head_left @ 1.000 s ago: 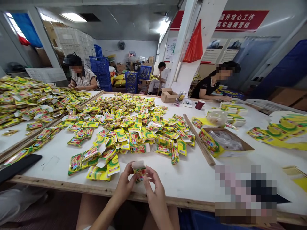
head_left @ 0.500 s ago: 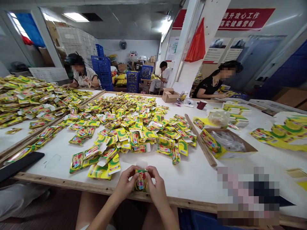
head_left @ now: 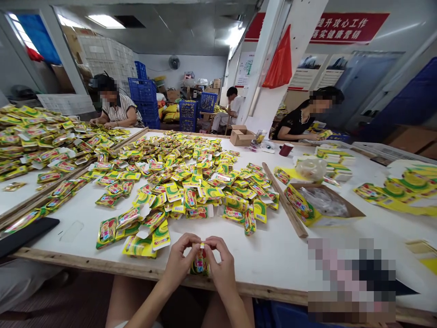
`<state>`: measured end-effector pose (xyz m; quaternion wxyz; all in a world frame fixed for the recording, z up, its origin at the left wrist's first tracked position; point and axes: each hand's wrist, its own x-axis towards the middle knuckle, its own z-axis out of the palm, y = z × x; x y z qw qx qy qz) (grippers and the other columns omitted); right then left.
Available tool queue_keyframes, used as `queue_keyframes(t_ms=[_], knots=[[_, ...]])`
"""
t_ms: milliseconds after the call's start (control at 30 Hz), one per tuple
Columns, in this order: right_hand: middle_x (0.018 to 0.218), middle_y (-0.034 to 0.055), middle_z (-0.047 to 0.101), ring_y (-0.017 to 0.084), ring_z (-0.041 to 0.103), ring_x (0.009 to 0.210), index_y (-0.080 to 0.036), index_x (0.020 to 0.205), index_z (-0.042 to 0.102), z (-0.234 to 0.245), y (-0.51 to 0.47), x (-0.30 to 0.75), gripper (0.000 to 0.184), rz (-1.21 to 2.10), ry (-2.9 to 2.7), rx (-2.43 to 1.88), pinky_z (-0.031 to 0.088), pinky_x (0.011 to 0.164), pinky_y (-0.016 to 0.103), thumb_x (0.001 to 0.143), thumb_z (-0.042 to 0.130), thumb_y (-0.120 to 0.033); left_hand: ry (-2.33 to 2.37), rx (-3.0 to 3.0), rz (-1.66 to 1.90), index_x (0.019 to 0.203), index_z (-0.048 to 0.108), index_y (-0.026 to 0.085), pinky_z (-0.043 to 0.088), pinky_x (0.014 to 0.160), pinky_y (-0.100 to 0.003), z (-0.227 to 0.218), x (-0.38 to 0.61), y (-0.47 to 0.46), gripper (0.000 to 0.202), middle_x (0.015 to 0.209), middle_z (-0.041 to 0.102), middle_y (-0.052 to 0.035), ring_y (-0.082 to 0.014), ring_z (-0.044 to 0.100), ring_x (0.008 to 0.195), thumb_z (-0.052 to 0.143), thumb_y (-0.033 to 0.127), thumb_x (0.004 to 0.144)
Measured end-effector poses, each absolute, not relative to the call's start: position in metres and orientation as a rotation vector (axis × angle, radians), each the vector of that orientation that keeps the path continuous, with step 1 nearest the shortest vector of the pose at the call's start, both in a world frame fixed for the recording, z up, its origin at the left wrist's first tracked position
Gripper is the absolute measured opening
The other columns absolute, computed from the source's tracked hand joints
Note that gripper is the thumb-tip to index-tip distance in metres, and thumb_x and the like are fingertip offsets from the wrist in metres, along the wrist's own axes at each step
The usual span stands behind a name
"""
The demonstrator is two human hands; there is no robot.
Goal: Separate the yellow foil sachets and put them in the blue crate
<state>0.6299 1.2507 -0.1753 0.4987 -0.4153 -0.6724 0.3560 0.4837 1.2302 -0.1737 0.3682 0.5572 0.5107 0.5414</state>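
Observation:
At the table's front edge I hold a small yellow-green printed carton (head_left: 200, 266) upright between both hands. My left hand (head_left: 180, 258) grips its left side, thumb and fingers closed at the top corner. On the other side my right hand (head_left: 221, 260) pinches the top right corner, its fingertips almost meeting the left ones. The carton's top end is partly hidden under my fingers, with a bit of pale flap showing. Beyond my hands spreads a heap of similar cartons (head_left: 191, 182), several with white end flaps sticking out.
Wooden strips (head_left: 285, 200) divide the white table (head_left: 259, 255). To the right stands an open printed box (head_left: 324, 202) with clear plastic inside; a dark red mug (head_left: 286, 149) is farther back. A black flat object (head_left: 29, 236) lies left. Several people work beyond the table.
The white flap that stood up at the carton's top is now folded down under my fingertips. My hands have drawn together over the top. The co-worker at back left has lowered a hand.

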Motion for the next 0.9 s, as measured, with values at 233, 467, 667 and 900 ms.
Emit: queue_keyframes(t_ms=[233,467,667,900], knots=[[0.078,0.0039,0.067,0.017,0.061,0.069,-0.018,0.084,0.065,-0.164,1.259,0.622,0.021,0.841,-1.569,-1.094,0.051,0.066,0.028,0.090,0.056,-0.037,1.436,1.332,1.380,0.085,0.066,0.018,0.049,0.070,-0.028,-0.168,0.489,1.239,0.022,0.080,0.067,-0.0037,-0.0181,0.061,0.074,0.058,0.039,0.085],[0.086,0.0044,0.067,0.018,0.063,0.078,-0.019,0.087,0.065,-0.173,1.251,0.629,0.017,0.892,-1.579,-1.068,0.051,0.070,0.027,0.090,0.056,-0.034,1.352,1.351,1.419,0.096,0.069,0.020,0.051,0.075,-0.029,-0.186,0.487,1.231,0.020,0.091,0.068,-0.0050,-0.0188,0.064,0.083,0.059,0.034,0.086],[0.088,0.0039,0.068,0.018,0.064,0.079,-0.020,0.093,0.064,-0.182,1.241,0.623,0.015,0.957,-1.563,-1.088,0.051,0.073,0.027,0.091,0.055,-0.031,1.329,1.427,1.452,0.087,0.071,0.021,0.052,0.082,-0.033,-0.187,0.487,1.229,0.015,0.092,0.069,-0.0066,-0.0214,0.065,0.091,0.059,0.029,0.087],[0.087,0.0059,0.070,0.022,0.065,0.078,-0.022,0.088,0.067,-0.155,1.232,0.691,0.024,0.665,-1.566,-1.283,0.053,0.067,0.027,0.089,0.054,-0.043,1.481,1.693,1.367,0.124,0.058,0.030,0.051,0.093,-0.037,-0.194,0.471,1.206,0.034,0.124,0.062,-0.0088,-0.0241,0.058,0.115,0.055,0.025,0.090]])
